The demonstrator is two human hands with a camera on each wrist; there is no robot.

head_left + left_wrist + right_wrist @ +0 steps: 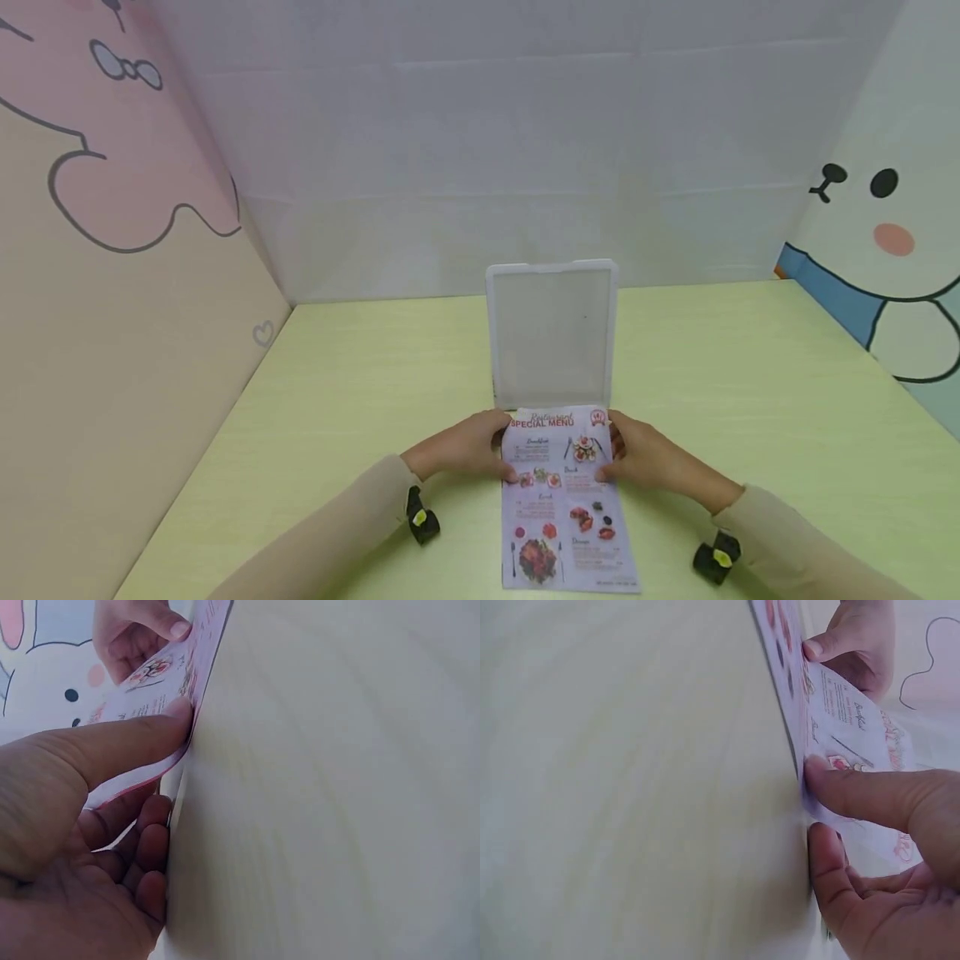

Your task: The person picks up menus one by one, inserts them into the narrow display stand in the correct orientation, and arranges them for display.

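Now my left hand [468, 446] and right hand [645, 457] pinch the menu [564, 500]; uneven pull may crease it against the stand [552, 333].

A staged recording booth: cartoon-printed partition walls [112, 250] enclose a pale green table [360, 400].

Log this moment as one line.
left hand pinches menu sheet | right hand pinches it | clear stand behind

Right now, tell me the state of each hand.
Left hand: pinches the left edge of the menu sheet.
Right hand: pinches the sheet's right edge.
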